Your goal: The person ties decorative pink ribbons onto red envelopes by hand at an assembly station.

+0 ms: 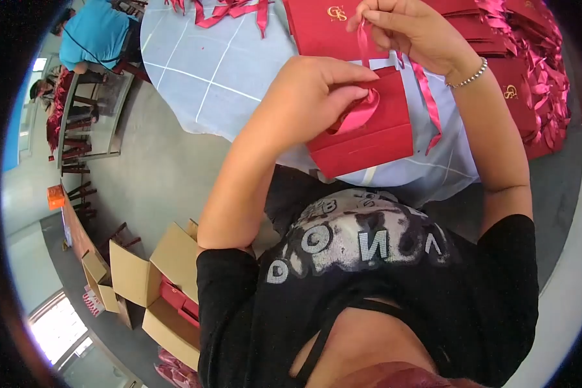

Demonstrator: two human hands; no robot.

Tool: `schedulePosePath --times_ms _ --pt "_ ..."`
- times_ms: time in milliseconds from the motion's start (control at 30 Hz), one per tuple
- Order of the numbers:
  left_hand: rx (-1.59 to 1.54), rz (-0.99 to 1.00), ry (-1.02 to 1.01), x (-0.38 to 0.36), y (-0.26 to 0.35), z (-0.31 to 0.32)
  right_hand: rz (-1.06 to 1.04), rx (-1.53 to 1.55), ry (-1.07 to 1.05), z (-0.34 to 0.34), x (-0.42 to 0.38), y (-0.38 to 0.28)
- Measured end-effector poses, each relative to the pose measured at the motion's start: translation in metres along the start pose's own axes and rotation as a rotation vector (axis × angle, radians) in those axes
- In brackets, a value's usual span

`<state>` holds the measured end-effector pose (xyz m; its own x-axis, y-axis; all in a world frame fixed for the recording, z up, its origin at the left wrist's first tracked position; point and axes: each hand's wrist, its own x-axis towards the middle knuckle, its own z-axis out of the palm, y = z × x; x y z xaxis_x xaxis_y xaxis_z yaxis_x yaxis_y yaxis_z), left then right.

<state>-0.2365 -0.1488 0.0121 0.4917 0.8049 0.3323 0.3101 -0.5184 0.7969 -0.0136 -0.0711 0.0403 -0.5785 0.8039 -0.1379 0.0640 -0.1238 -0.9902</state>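
A red paper gift bag (370, 139) lies on the cloth-covered table right in front of me. My left hand (317, 97) is at the bag's left side, its thumb and forefinger pinching a shiny pink-red ribbon (361, 115) that curls into a loop over the bag. Farther up, my right hand (417, 35) pinches a raised ribbon strand (363, 42) between thumb and fingertips. Another ribbon tail (428, 107) hangs down to the right of the bag. Beyond the hands lies a second red bag (313, 29) with gold lettering.
Stacked red bags with ribbons (520, 97) fill the table's right side. Loose ribbons (233, 11) lie at the far edge of the blue checked cloth (194, 71). An open cardboard box (152, 278) with red items stands on the floor at left. A person in blue (97, 32) is at upper left.
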Motion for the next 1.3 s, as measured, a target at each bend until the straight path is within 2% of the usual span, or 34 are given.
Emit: schedulePosePath --times_ms 167,233,333,433,533,667,767,900,967,1000,1100,1200,1300 --pt "-0.159 -0.190 -0.029 0.002 -0.003 -0.002 0.040 0.380 -0.055 0.008 0.004 0.013" --pt "-0.172 -0.284 -0.041 0.003 0.007 -0.005 0.054 0.395 -0.007 0.014 0.003 0.013" --pt "0.327 0.061 0.307 0.000 0.006 0.003 0.014 0.263 -0.009 0.010 0.007 0.024" --pt "0.438 -0.118 0.263 -0.013 0.026 0.005 -0.058 0.197 0.030 0.013 0.007 0.033" --pt "0.616 -0.084 0.178 -0.020 0.024 0.014 -0.101 0.202 0.043 0.024 0.003 0.036" --pt "0.612 0.055 0.291 -0.021 0.034 0.022 -0.182 0.300 0.033 0.032 0.002 0.041" --pt "0.647 0.039 0.301 -0.026 0.024 0.032 -0.225 0.297 0.076 0.035 -0.003 0.042" --pt "0.334 -0.100 0.203 -0.030 0.011 0.039 -0.260 0.300 0.118 0.036 -0.009 0.040" --pt "0.231 -0.124 0.181 -0.032 0.012 0.037 -0.216 0.320 0.104 0.031 -0.009 0.042" --pt "0.299 -0.037 0.236 -0.033 0.012 0.038 -0.195 0.330 0.099 0.029 -0.009 0.043" --pt "0.435 0.190 0.344 -0.037 0.015 0.046 0.150 0.170 0.128 0.032 -0.011 0.040" --pt "0.458 0.300 0.362 -0.037 0.017 0.049 0.276 -0.035 -0.004 0.038 -0.008 0.033" --pt "0.494 0.343 0.378 -0.038 0.019 0.049 0.340 -0.004 -0.075 0.040 -0.004 0.035"
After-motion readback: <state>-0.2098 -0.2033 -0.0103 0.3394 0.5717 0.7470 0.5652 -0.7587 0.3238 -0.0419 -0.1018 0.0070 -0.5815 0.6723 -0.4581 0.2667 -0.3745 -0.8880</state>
